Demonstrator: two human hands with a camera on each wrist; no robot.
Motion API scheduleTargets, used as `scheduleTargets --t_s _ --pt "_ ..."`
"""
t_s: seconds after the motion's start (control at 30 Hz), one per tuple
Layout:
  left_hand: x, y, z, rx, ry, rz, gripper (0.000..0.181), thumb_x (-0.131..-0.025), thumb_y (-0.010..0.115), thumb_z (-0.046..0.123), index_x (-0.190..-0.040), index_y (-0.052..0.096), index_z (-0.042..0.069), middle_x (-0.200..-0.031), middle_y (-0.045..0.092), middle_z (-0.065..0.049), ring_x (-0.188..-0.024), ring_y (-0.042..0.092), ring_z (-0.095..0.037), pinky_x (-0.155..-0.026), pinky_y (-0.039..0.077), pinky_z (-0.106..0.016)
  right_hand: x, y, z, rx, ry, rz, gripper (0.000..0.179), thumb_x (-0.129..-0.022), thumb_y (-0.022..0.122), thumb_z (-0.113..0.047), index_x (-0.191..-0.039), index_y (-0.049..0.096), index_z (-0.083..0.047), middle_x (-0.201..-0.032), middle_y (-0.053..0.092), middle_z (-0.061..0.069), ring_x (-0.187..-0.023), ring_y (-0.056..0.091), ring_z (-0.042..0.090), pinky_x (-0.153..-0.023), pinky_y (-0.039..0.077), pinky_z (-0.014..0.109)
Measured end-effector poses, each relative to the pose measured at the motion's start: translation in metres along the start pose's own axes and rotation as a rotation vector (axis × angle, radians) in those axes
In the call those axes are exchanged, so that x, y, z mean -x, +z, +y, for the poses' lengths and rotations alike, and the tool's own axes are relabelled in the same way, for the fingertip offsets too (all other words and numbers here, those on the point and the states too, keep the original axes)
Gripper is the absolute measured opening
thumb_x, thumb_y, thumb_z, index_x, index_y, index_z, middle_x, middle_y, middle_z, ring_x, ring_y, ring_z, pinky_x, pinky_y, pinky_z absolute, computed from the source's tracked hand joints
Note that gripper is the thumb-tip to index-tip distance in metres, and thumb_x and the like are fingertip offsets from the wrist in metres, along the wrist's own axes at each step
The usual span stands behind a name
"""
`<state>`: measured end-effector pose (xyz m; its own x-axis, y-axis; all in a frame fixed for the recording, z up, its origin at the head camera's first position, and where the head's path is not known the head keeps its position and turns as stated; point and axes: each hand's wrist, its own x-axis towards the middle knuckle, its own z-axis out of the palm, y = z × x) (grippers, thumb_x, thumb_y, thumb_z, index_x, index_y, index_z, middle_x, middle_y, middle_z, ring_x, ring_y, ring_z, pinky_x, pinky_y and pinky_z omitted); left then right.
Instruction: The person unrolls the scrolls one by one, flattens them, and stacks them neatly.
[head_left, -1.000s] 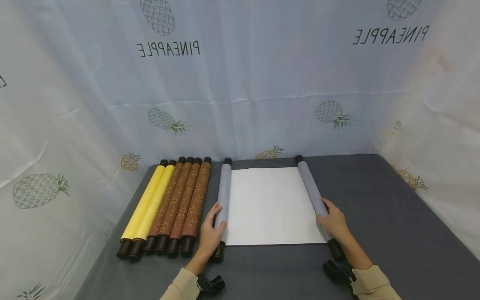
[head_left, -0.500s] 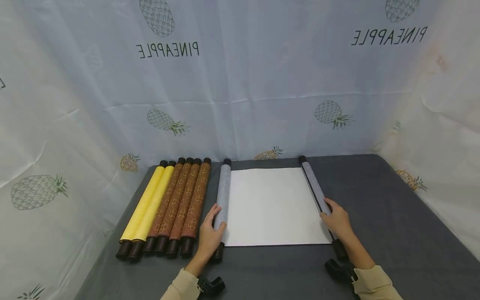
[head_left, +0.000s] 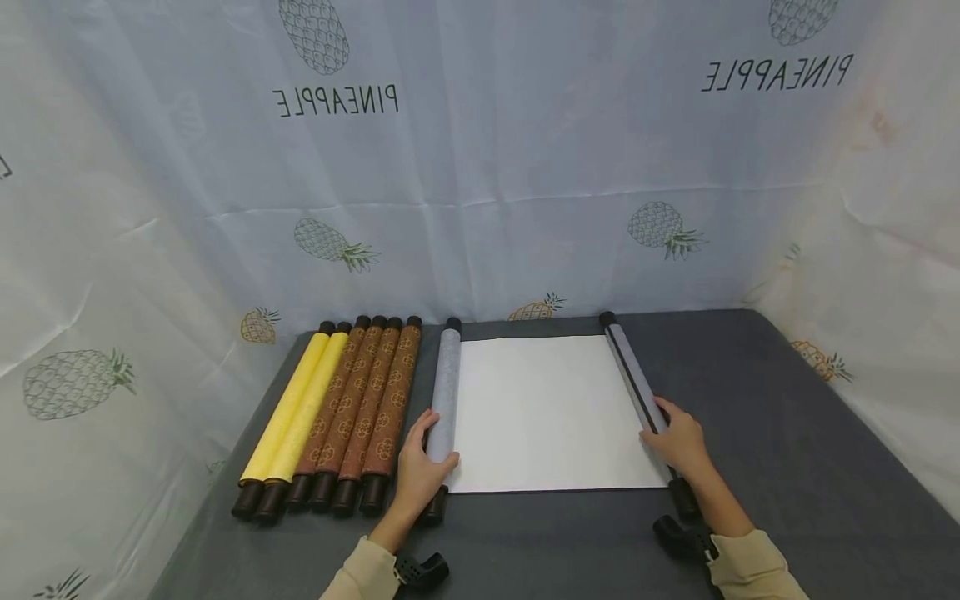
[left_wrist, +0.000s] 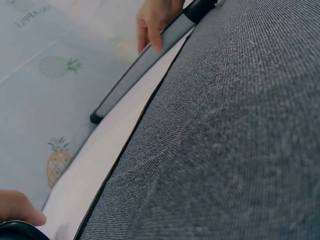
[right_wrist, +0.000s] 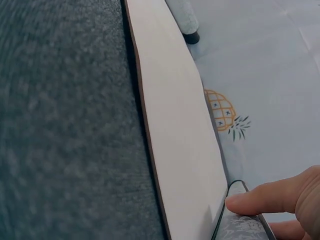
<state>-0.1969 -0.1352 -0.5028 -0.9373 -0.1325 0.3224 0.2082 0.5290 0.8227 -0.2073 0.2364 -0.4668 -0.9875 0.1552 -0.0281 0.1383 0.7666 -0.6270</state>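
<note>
A hanging scroll (head_left: 555, 417) lies partly unrolled on the dark grey cloth, its blank white sheet flat between two rolled ends. My left hand (head_left: 420, 475) spans the grey left roll (head_left: 447, 375) near its lower end, fingers on the outer side and thumb toward the sheet. On the other side, my right hand (head_left: 681, 442) holds the right roll (head_left: 627, 358) above its black knob, the thumb (right_wrist: 245, 200) pressing on the patterned grey backing. A dark strip runs along this right roll. In the left wrist view the right roll (left_wrist: 135, 72) slants under the right hand's fingers.
Left of the scroll lie two yellow rolled scrolls (head_left: 300, 408) and several brown patterned ones (head_left: 390, 400), side by side with dark knobs. A pineapple-print curtain (head_left: 480, 167) hangs behind and at both sides. Grey cloth (head_left: 795, 467) extends to the right.
My right hand has moved slightly right, turning the right roll outward, so the white sheet is wider and a dark strip shows along the roll. The left hand has barely shifted.
</note>
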Motion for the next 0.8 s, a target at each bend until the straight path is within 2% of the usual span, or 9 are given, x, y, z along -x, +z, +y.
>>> scheduleTargets --t_s 0.27,0.3,0.33,0.4,0.53,0.57,0.8 --pt "0.001 -0.003 0.002 0.039 -0.02 -0.018 0.06 -0.071 0.073 -0.003 -0.127 0.054 -0.006 -0.142 0.048 -0.027 -0.131 0.046 -0.045 -0.103 0.043 -0.058 -0.005 -0.001 0.007 -0.005 0.033 -0.002 0.069 -0.084 0.064 -0.008 -0.141 0.033 0.015 -0.141 0.036 0.043 -0.127 0.038 0.057 -0.101 0.04 0.063" --pt "0.001 -0.003 0.002 0.038 -0.015 -0.016 0.06 -0.071 0.073 -0.003 -0.127 0.054 -0.006 -0.141 0.048 -0.027 -0.131 0.046 -0.046 -0.102 0.043 -0.058 -0.006 -0.001 0.009 -0.012 0.027 0.006 0.068 -0.084 0.064 -0.009 -0.141 0.034 0.015 -0.14 0.036 0.043 -0.127 0.038 0.058 -0.101 0.04 0.063" --pt "0.001 -0.003 0.002 0.039 -0.017 -0.015 0.059 -0.071 0.073 -0.003 -0.127 0.054 -0.006 -0.141 0.048 -0.027 -0.131 0.046 -0.045 -0.103 0.043 -0.057 -0.01 0.005 0.018 -0.009 0.006 0.043 0.067 -0.088 0.063 -0.019 -0.141 0.036 0.011 -0.138 0.039 0.043 -0.124 0.041 0.058 -0.098 0.041 0.063" --pt "0.001 -0.002 0.002 0.04 -0.018 -0.012 0.059 -0.071 0.072 -0.004 -0.127 0.054 -0.006 -0.141 0.049 -0.027 -0.131 0.047 -0.045 -0.103 0.043 -0.056 -0.011 0.004 0.02 -0.015 0.006 0.043 0.067 -0.088 0.062 -0.02 -0.141 0.036 0.011 -0.138 0.04 0.043 -0.124 0.041 0.058 -0.098 0.041 0.063" --pt "0.0 -0.002 0.001 0.045 -0.027 -0.008 0.058 -0.072 0.071 -0.004 -0.127 0.054 -0.006 -0.141 0.049 -0.027 -0.131 0.047 -0.044 -0.103 0.043 -0.055 -0.007 0.001 0.017 -0.029 0.003 0.045 0.064 -0.089 0.058 -0.016 -0.141 0.036 0.012 -0.137 0.041 0.042 -0.123 0.043 0.056 -0.098 0.042 0.061" --pt "0.0 -0.002 0.002 0.042 -0.019 -0.007 0.058 -0.071 0.071 -0.004 -0.127 0.054 -0.006 -0.14 0.049 -0.027 -0.13 0.047 -0.044 -0.103 0.043 -0.056 -0.003 -0.005 0.008 -0.038 0.026 0.008 0.065 -0.084 0.057 -0.007 -0.141 0.033 0.015 -0.14 0.039 0.041 -0.126 0.041 0.055 -0.101 0.04 0.06" --pt "-0.001 -0.006 0.003 0.038 -0.003 0.002 0.059 -0.07 0.071 -0.006 -0.126 0.053 -0.007 -0.139 0.05 -0.029 -0.13 0.047 -0.046 -0.102 0.043 -0.056 -0.001 -0.008 0.009 -0.055 0.017 0.01 0.062 -0.088 0.055 -0.007 -0.141 0.033 0.014 -0.139 0.04 0.041 -0.126 0.043 0.053 -0.099 0.042 0.059"
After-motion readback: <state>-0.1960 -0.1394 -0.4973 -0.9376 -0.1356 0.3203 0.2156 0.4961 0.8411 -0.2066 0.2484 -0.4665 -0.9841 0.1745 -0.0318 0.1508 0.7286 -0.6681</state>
